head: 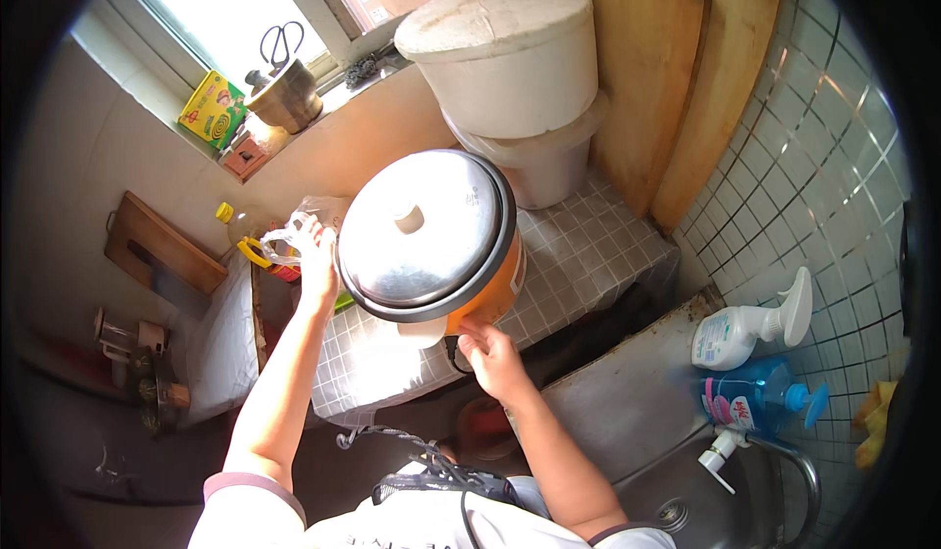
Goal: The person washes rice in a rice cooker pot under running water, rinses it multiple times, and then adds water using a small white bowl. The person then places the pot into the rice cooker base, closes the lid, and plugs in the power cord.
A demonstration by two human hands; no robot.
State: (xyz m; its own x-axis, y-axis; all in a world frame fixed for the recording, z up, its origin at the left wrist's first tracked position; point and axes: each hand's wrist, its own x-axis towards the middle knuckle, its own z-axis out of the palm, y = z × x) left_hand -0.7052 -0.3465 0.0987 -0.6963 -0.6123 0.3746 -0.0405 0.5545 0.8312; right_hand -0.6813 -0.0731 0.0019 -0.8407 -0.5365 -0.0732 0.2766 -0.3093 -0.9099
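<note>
An orange electric rice cooker [491, 300] with a shiny metal lid [419, 255] and a pale knob [409, 218] stands on a grey tiled counter [581, 247]. A pale side handle [423, 333] sticks out at its near side, beside a black power cord [453, 350]. My left hand [316, 255] is at the cooker's left rim, next to a clear plastic bag [282, 244]; whether it grips the bag or only touches it is unclear. Low on the cooker's front, my right hand [494, 361] rests its fingertips near the cord, with no object visible in it.
Stacked white buckets [507, 56] stand behind, beside wooden boards [654, 71]. An oil bottle [246, 233] is at left. The sill holds a mortar [287, 97]. At right are a spray bottle [728, 336], a blue pump bottle [761, 394] and a metal sink [647, 468].
</note>
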